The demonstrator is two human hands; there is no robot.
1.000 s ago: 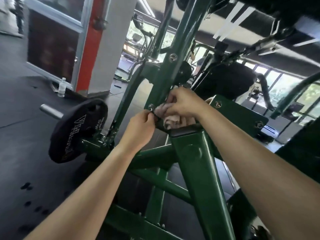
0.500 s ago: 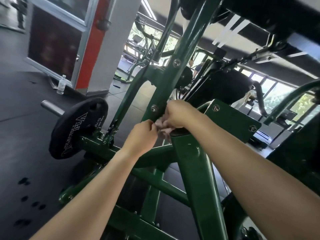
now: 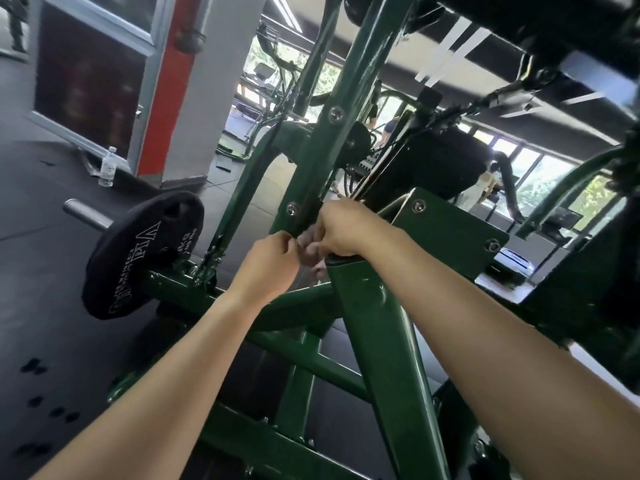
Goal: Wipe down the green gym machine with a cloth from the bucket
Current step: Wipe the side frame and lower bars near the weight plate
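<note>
Dark green machine [image 3: 377, 344], seemingly pinkish cloth [image 3: 309, 244]

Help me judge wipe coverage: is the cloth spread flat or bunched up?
Bunched up: only a small crumpled wad of cloth shows between the left hand and right hand, against the green frame.

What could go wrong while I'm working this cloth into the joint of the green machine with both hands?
1. The left hand and right hand both hold the cloth right at a joint of the green machine; the fingers could get pinched if that part moves.
2. A weight plate is loaded on the machine, so a nudged arm might swing with force.
3. The cloth could snag on the bolt beside it.
</note>
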